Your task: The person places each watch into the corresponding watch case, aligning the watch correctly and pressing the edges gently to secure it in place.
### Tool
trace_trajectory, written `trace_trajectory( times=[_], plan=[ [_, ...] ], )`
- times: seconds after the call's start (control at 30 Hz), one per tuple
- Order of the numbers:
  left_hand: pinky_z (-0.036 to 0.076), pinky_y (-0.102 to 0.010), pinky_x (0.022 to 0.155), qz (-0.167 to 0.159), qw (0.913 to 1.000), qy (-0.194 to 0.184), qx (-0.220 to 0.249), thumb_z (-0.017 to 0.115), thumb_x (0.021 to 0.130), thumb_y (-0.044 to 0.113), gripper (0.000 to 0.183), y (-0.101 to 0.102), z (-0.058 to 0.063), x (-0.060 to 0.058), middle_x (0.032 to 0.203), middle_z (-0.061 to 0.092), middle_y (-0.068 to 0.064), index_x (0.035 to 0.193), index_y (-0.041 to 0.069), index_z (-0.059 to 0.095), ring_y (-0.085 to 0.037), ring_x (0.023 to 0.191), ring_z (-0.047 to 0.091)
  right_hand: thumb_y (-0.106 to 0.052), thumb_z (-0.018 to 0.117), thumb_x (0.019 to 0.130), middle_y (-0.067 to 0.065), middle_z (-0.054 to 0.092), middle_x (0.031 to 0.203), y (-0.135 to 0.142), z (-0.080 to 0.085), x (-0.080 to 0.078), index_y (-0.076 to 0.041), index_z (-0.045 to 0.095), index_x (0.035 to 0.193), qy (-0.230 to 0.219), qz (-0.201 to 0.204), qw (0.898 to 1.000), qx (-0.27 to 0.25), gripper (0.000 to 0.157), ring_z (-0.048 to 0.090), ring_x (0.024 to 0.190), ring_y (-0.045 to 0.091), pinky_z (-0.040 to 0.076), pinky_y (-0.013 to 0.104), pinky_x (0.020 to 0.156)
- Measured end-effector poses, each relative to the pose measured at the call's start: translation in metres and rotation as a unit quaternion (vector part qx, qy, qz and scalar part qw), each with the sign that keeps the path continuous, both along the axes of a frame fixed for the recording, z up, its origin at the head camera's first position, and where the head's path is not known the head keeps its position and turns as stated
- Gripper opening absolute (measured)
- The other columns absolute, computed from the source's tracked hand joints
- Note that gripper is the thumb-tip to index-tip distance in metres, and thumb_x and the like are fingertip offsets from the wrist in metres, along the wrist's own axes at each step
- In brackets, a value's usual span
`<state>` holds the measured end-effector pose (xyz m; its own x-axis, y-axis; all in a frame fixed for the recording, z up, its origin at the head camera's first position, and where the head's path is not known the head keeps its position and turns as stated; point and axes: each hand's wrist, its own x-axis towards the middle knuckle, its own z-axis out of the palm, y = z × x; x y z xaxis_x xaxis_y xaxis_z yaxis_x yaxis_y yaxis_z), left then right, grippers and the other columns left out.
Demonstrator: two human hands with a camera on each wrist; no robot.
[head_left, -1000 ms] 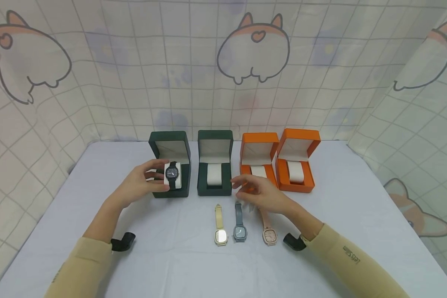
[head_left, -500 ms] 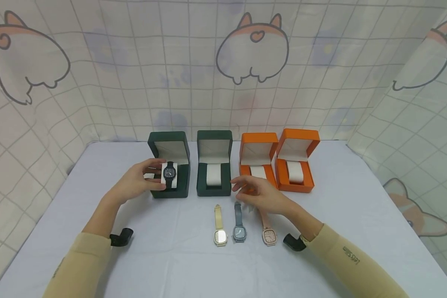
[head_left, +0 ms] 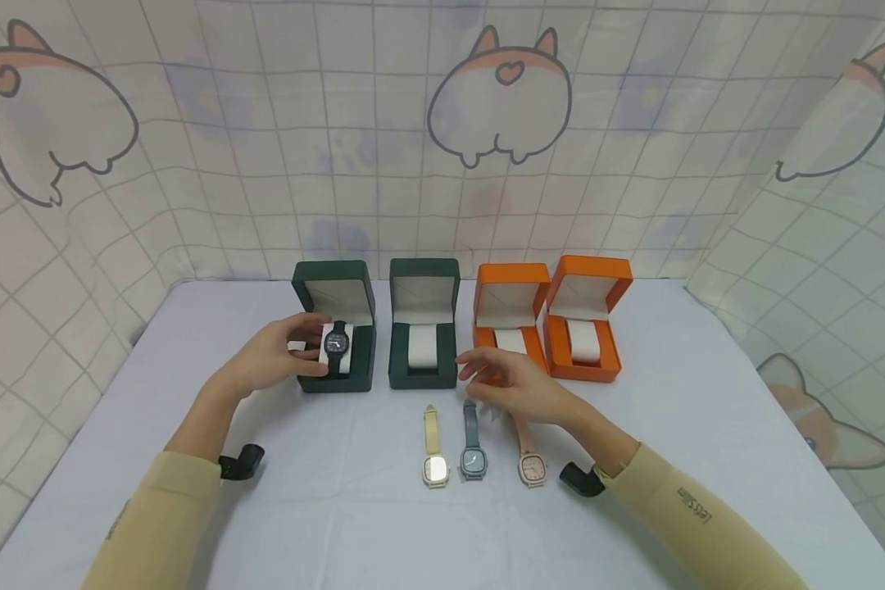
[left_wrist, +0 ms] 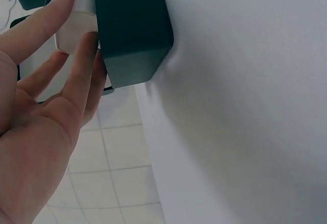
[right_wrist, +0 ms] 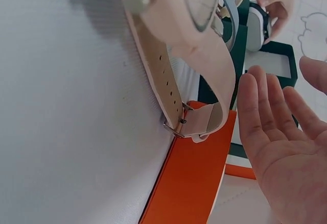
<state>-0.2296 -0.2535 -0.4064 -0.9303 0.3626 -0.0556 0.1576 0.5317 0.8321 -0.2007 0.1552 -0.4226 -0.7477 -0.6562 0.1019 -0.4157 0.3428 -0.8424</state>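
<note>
My left hand [head_left: 276, 354] grips a white watch cushion [left_wrist: 76, 30] between thumb and fingers, at the left green watch box [head_left: 357, 360]. Around that cushion sits a black square-faced wristwatch [head_left: 335, 344], its face up. Above the left orange box [head_left: 512, 287], my right hand [head_left: 519, 385] hovers with its fingers loosely extended and nothing in them. Below it on the cloth, a pink watch [head_left: 533, 469], a blue-grey watch [head_left: 474, 460] and a yellow watch [head_left: 435, 469] lie in a row. In the right wrist view the pink watch [right_wrist: 207, 66] looms close, its strap buckled.
A second open green box [head_left: 424, 291] and a right orange box [head_left: 592, 274] stand in the same row, each with a bare white cushion. White cloth [head_left: 339, 524] covers the table. A gridded curtain [head_left: 383, 205] rises right behind the boxes.
My left hand has shifted the cushion with the black watch slightly to the left at the green box. The right hand and the three loose watches have stayed in place.
</note>
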Motion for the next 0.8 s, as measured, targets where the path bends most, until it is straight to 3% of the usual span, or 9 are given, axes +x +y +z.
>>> trace_trajectory(
  times=[0.5, 0.8],
  plan=[
    [0.054, -0.044, 0.097, -0.014, 0.9983, 0.0, -0.056, 0.083, 0.084, -0.001, 0.076, 0.0043, 0.0057, -0.0024, 0.135, 0.054, -0.023, 0.15, -0.002, 0.044, -0.038, 0.121, 0.058, -0.014, 0.068, 0.101, 0.015, 0.066, 0.123, -0.0037, 0.0044, 0.0014, -0.001, 0.056, 0.14, -0.005, 0.013, 1.0, -0.003, 0.043, 0.064, 0.108, 0.024, 0.056, 0.036, 0.092],
    [0.057, -0.039, 0.09, -0.007, 0.9972, 0.023, -0.071, 0.082, 0.083, -0.004, 0.074, 0.006, -0.0018, -0.0037, 0.129, 0.055, -0.025, 0.147, -0.009, 0.046, -0.037, 0.112, 0.064, -0.016, 0.068, 0.101, 0.016, 0.066, 0.124, -0.0048, 0.0034, -0.0008, -0.001, 0.056, 0.141, 0.003, 0.019, 1.0, 0.003, 0.044, 0.064, 0.11, 0.023, 0.056, 0.036, 0.092]
  ],
)
